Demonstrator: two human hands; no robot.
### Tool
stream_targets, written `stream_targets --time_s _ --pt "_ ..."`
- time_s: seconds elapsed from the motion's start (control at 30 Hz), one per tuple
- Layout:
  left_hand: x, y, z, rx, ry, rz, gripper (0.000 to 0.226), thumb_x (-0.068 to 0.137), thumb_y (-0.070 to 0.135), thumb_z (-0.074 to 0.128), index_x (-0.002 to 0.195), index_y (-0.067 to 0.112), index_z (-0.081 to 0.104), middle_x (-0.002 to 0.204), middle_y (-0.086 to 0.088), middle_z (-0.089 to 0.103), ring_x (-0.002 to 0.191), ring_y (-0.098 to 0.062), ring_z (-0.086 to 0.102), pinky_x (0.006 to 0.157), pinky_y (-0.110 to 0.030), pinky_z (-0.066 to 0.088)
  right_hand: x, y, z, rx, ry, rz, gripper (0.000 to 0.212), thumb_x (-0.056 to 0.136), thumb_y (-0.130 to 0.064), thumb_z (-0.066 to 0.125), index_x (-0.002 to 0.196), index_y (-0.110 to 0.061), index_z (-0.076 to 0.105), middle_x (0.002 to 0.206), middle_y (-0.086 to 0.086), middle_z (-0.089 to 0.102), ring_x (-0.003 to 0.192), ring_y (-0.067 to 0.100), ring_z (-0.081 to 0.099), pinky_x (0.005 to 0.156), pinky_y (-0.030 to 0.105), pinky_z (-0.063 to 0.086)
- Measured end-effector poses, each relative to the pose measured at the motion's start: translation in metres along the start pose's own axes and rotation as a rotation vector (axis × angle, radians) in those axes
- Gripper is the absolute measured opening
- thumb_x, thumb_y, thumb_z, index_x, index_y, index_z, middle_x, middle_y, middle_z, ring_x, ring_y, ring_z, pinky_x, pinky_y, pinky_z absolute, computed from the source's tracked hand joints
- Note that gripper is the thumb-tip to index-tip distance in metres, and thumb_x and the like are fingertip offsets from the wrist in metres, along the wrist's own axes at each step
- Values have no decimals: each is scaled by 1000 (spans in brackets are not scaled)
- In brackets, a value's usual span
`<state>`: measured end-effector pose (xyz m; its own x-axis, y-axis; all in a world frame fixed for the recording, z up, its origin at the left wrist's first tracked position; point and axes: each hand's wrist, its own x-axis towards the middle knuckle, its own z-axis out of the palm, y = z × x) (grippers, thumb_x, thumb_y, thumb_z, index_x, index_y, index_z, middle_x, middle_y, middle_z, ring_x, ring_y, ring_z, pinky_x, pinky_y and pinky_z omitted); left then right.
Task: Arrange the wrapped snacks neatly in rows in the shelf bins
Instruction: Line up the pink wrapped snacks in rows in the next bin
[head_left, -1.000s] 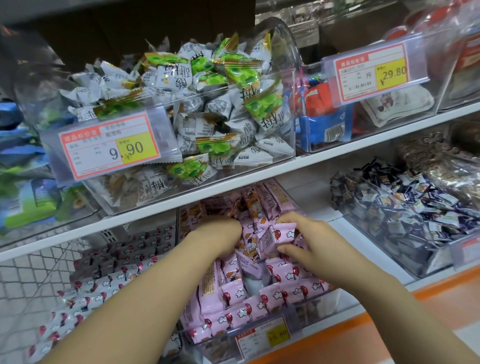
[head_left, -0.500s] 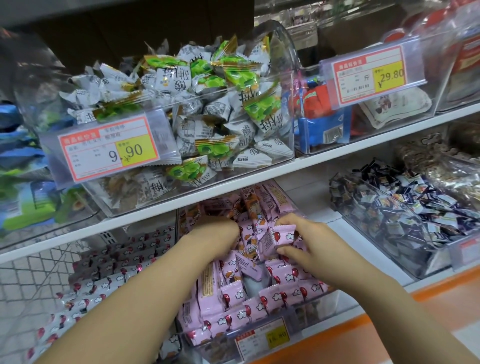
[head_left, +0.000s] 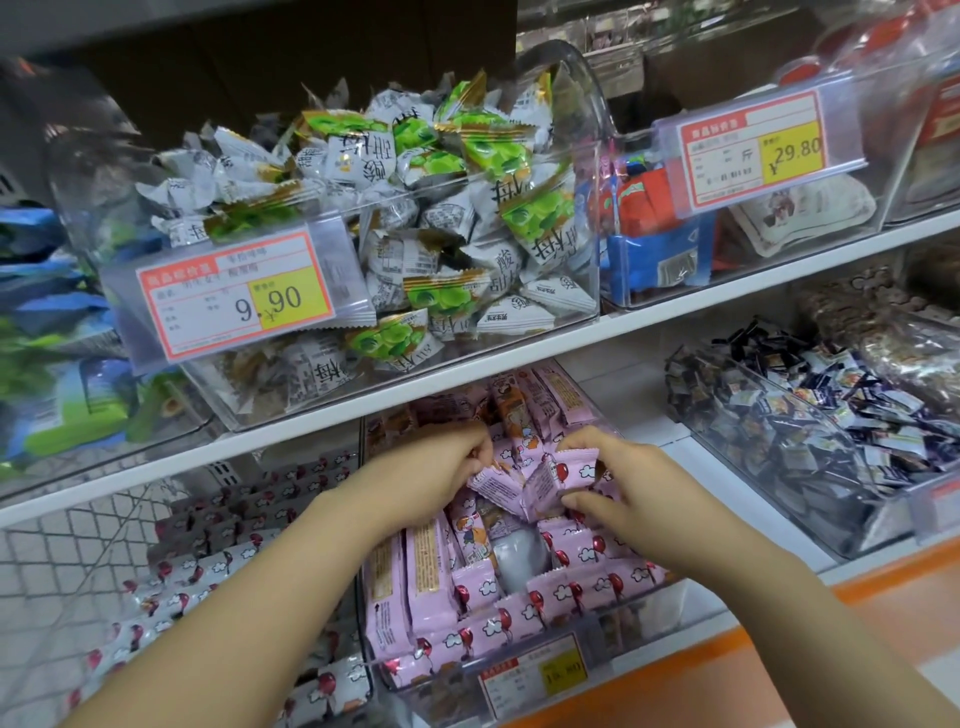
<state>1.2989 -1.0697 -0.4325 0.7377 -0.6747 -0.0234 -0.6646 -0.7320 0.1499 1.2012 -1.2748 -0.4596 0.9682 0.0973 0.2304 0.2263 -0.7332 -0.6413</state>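
Note:
Both my hands reach into a clear shelf bin (head_left: 644, 608) on the lower shelf, filled with pink wrapped snacks (head_left: 436, 587) printed with red balloons and white clouds. My right hand (head_left: 618, 483) pinches an upright pink snack pack (head_left: 558, 478) between thumb and fingers. My left hand (head_left: 436, 462) has curled fingers that grip the edge of another pink pack (head_left: 493, 486) beside it. Snacks at the bin's front stand in rows; a pale gap (head_left: 519, 558) shows in the middle.
Left of it stands a bin of white balloon-print snacks (head_left: 208, 561). On the right is a bin of small dark wrapped candies (head_left: 810, 431). The upper shelf carries a bin of green-and-white plum candies (head_left: 395, 218) with a 9.90 price tag (head_left: 234, 299) and a bin tagged 29.80 (head_left: 753, 145).
My left hand has lifted slightly and taken hold of a pink pack. The right hand still holds its pack, now raised and tilted towards the left hand.

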Motion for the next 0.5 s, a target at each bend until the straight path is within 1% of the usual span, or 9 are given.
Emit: stream_targets --time_s 0.07,0.13,0.2,0.27,0.3,0.33,0.37,0.43,0.5 --pt "-3 2 -1 -62 -36 -15 7 95 21 49 95 25 53 95 6 61 86 -14 56 79 -29 46 0 1 1 -5 -1 3 29 86 -28 64 110 -39 51 99 -4 66 93 14 58 82 37 49" --pt "-4 4 -1 -129 -48 -51 4 91 25 55 91 27 58 97 9 63 88 -12 59 82 -30 48 0 1 1 -13 -2 2 30 86 -29 64 110 -40 50 99 -3 67 94 15 58 83 37 48" --pt "-3 6 0 -178 -26 -63 2 90 25 60 88 25 60 93 10 65 87 -9 61 79 -24 49 1 1 1 -17 -3 1 29 87 -29 63 111 -39 50 99 -4 67 93 14 58 83 36 48" --pt "2 9 0 -228 18 -61 10 90 14 58 86 23 57 88 13 61 86 -9 60 70 -9 44 2 1 2 -36 -5 2 31 88 -30 62 115 -37 49 99 -2 66 92 15 57 82 34 48" --pt "4 12 0 -250 31 -61 13 89 10 57 87 23 56 87 14 59 87 -10 60 67 -5 41 2 0 2 -49 -8 4 33 88 -31 62 117 -36 49 99 -1 66 91 15 57 81 34 47" --pt "7 13 1 -266 19 -70 12 89 11 59 88 22 56 89 13 59 89 -11 61 67 -6 42 2 1 2 -56 -10 5 33 88 -31 62 118 -36 48 98 -1 66 90 15 56 81 33 47" --pt "8 16 2 -264 -12 -82 7 88 16 62 91 21 57 91 10 61 89 -12 61 70 -10 44 2 1 2 -56 -12 6 33 88 -31 62 118 -36 48 98 -1 66 91 15 56 81 33 47" --pt "10 18 5 -205 -98 -119 17 85 33 68 93 21 58 93 7 64 82 -10 60 72 -23 47 2 0 2 -45 -13 8 33 87 -30 63 116 -37 49 99 -2 66 93 15 57 82 34 47" --pt "10 19 7 -129 -163 -136 27 78 45 72 90 25 58 92 9 63 75 -8 56 67 -26 44 2 1 1 -46 -13 12 34 87 -30 63 116 -37 49 99 -2 66 94 15 57 82 35 47"
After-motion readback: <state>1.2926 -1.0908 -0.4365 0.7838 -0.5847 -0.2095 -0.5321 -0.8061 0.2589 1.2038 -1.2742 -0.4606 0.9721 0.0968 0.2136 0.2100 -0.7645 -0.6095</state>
